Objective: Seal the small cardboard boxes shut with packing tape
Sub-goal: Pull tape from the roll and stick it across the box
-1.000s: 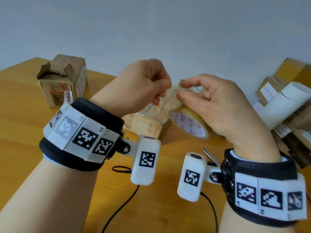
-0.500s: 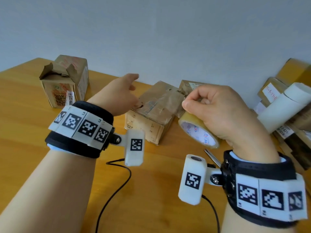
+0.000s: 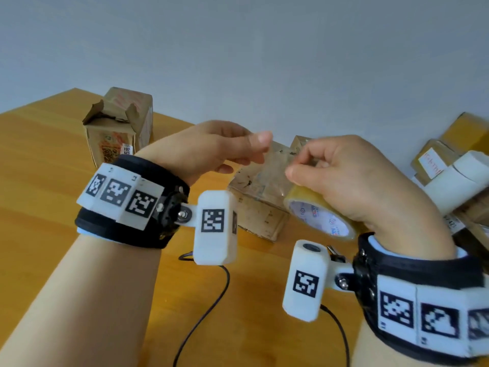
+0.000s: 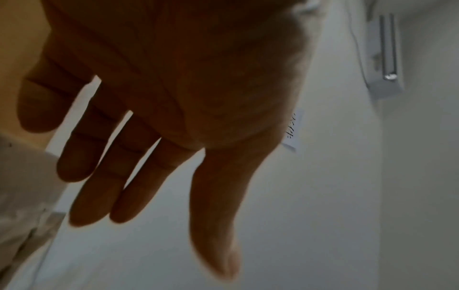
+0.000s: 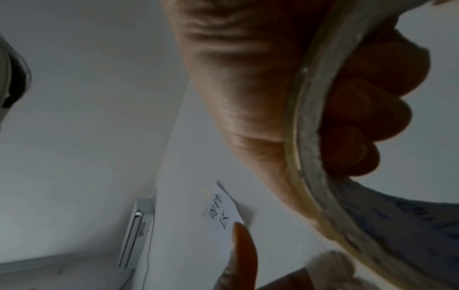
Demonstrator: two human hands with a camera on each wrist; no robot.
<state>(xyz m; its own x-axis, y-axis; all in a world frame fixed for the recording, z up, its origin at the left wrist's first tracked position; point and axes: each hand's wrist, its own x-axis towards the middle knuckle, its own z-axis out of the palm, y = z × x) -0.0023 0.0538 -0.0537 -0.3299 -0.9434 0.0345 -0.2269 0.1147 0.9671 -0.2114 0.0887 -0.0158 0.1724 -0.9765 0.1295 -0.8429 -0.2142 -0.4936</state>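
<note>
Surface (image 3: pixel 53 181): open-flapped box (image 3: pixel 119 128) stood unsealed, well beyond the left fingers. Nearer box (image 3: pixel 259 207), below both hands, apparently untaped. Right hand (image 3: pixel 357 186) gripped tape roll (image 3: pixel 317 218); left hand (image 3: pixel 211 152), fingers straight, touched the pulled-out strip (image 3: pixel 275 165).

This looks like a plain room used for packing parcels; a wooden table (image 3: pixel 47 165) stands against a bare pale wall (image 3: pixel 238 62); small used cardboard boxes (image 3: pixel 120 128) with printed labels sit on it; more boxes and a white roll (image 3: pixel 460 178) are piled at the right edge; a roll of clear packing tape (image 3: pixel 317 215) is here too; a paper note (image 5: pixel 221 212) with writing is stuck on the wall, near a long white box (image 5: pixel 135 233) fixed high up.
</note>
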